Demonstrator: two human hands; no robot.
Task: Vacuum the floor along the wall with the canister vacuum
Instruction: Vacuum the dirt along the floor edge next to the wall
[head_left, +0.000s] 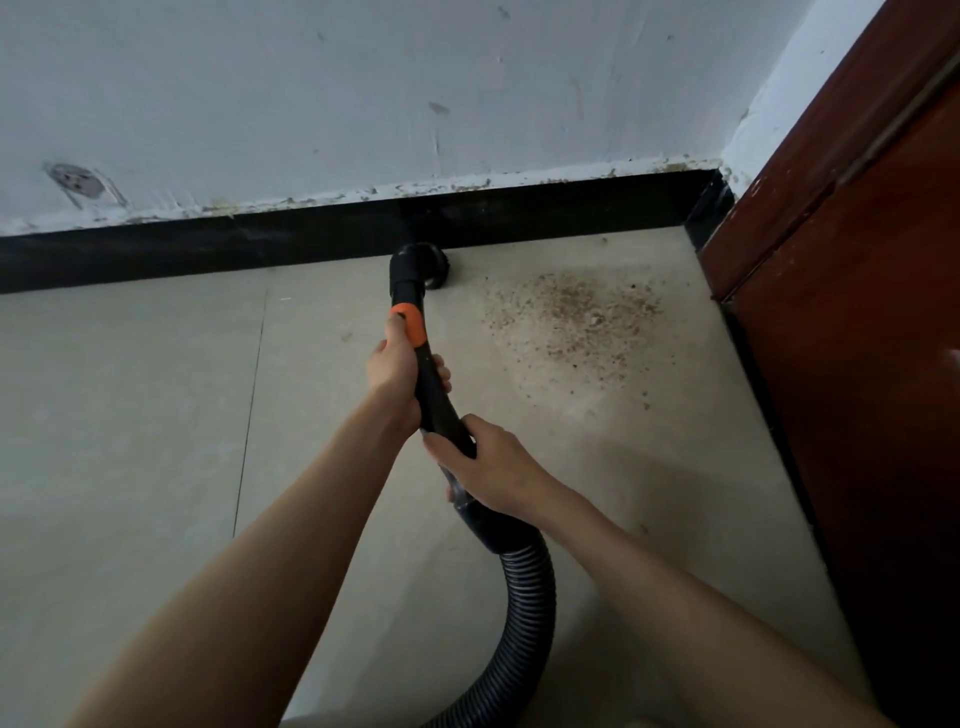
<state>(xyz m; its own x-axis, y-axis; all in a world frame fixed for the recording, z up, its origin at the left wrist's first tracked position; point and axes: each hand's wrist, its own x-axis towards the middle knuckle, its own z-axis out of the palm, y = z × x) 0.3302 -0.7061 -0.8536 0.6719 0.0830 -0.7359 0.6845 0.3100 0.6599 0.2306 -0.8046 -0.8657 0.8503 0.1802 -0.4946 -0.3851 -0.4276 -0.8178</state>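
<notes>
A black vacuum handle (435, 395) with an orange button (410, 322) points at the wall. Its round black nozzle (423, 262) rests on the floor against the black baseboard (208, 249). My left hand (395, 374) grips the handle just below the orange button. My right hand (488, 462) holds the handle lower down, where it meets the ribbed black hose (524, 613). A patch of brown dust and crumbs (571, 317) lies on the beige tile floor just right of the nozzle. The canister is out of view.
A white scuffed wall (363, 104) rises above the baseboard. A dark red-brown wooden door or cabinet (857, 312) stands along the right side, forming a corner. A tile joint (249, 415) runs down the floor at the left.
</notes>
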